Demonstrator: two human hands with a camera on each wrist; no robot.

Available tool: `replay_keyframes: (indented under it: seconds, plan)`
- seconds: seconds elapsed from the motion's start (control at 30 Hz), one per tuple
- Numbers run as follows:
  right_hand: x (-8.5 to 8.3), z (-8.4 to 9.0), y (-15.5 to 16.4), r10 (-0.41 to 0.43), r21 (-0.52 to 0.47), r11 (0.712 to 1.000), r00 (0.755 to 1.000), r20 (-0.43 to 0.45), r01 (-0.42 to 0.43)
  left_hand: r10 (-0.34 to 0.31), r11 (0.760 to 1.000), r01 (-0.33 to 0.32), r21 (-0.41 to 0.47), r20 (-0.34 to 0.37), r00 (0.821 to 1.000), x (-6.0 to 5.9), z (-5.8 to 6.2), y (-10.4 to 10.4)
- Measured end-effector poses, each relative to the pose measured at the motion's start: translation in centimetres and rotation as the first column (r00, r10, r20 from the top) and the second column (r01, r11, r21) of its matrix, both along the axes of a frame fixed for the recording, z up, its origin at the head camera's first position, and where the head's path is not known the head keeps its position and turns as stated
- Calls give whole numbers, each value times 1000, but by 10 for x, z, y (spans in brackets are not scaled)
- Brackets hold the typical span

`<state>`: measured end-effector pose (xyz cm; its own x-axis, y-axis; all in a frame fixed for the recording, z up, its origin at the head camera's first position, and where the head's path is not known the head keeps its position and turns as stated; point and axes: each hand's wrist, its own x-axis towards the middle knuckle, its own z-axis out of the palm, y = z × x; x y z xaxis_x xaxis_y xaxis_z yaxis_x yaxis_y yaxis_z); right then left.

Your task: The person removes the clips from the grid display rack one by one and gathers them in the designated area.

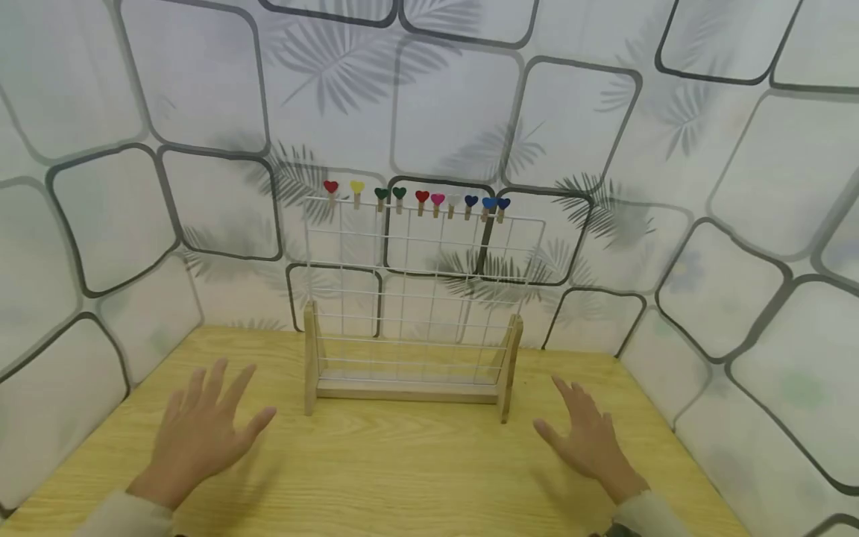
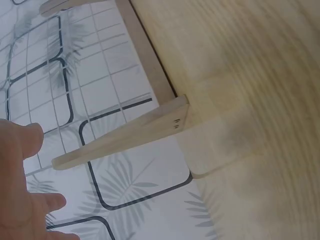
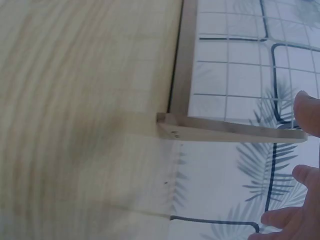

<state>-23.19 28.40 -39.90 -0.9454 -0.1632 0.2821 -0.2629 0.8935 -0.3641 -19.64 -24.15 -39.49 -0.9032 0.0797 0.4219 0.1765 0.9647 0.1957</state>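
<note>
A white wire grid rack (image 1: 416, 298) stands upright on a wooden base (image 1: 409, 389) with two side legs. Along its top wire sit several small clothespins with heart heads, among them a red heart clothespin (image 1: 331, 188), a yellow one (image 1: 357, 188) and a pink one (image 1: 438, 201). To the left of the rack my left hand (image 1: 201, 436) hovers over the table, fingers spread and holding nothing. My right hand (image 1: 587, 436) is on the other side, its fingers extended and apart from the rack. Both wrist views show the nearer wooden leg (image 2: 125, 130) beside each hand.
The light wooden table (image 1: 389, 470) lies under the rack and both hands. Patterned walls (image 1: 456, 112) with dark rounded outlines and leaf prints close in the back and both sides. The rack stands near the back wall.
</note>
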Motion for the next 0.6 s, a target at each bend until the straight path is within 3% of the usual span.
replay_keyframes:
  seconds: [0.13, 0.3, 0.47, 0.6]
  plan:
    - [-4, 12, -9, 64, -59, 996, 998, -25, -65, -30, 1000, 30, -3, -15, 999, -8, 9, 3]
    - [-10, 28, -22, 132, -142, 981, 991, -31, -135, -115, 987, 107, 123, 60, 992, -17, 22, 8]
    - [-23, 44, -37, 205, -278, 940, 979, -7, -199, -216, 937, 175, 302, 107, 971, -29, 36, 13]
    - [-34, 62, -52, 255, -374, 899, 967, 20, -229, -277, 877, 200, 437, 120, 953, -41, 46, 16]
